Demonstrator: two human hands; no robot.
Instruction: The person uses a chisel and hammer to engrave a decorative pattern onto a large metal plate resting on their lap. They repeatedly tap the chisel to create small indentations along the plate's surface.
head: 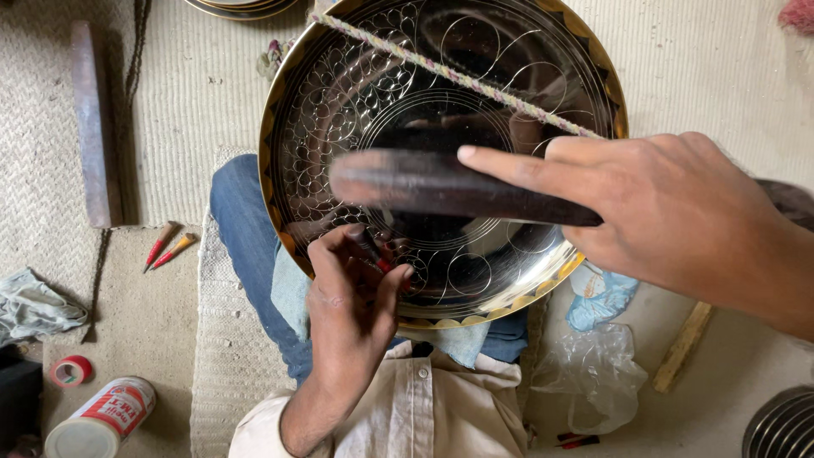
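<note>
A large round brass plate (339,93) with engraved circle patterns rests on my lap, tied across by a braided cord (458,76). My left hand (352,305) pinches a small red-handled chisel (377,259) against the plate's lower part. My right hand (670,212) grips a dark metal bar (441,182), blurred, held across the plate above the chisel, index finger stretched along it.
Two red-handled chisels (168,246) lie on the floor at left beside a long metal bar (91,119). A tape roll (71,370) and a can (102,417) sit at lower left. Plastic wrap (593,365) and a wooden stick (683,346) lie at right.
</note>
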